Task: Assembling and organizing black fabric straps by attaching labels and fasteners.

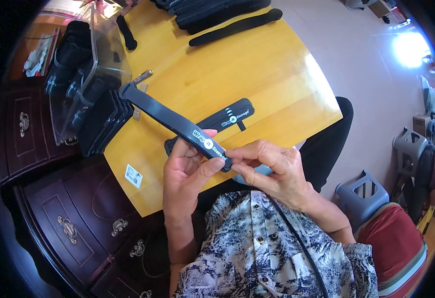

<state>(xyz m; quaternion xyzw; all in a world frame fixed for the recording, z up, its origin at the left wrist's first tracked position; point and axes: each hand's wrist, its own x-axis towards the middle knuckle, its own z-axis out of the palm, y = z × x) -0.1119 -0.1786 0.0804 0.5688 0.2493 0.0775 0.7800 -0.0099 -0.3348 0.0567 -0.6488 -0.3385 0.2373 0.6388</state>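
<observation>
A long black strap (pixel 168 118) with white printing slants up and left above the table, its far end looped. My left hand (pixel 183 174) grips it near its close end, thumb on top and fingers beneath. The fingertips of my right hand (pixel 277 166) pinch the strap's near tip; part of that grip is hidden. Under the held strap, a second black printed strap (pixel 240 110) lies on the yellow wooden table (pixel 287 84), partly covered by the first one and by my left hand.
A clear plastic bin (pixel 95 62) holding black straps stands at the left, beside a stack of straps (pixel 105 124). More straps (pixel 217 14) lie along the far edge. A white label (pixel 133 176) is at the near left. Dark drawers (pixel 68 226) flank the table; a grey stool (pixel 361 196) stands right.
</observation>
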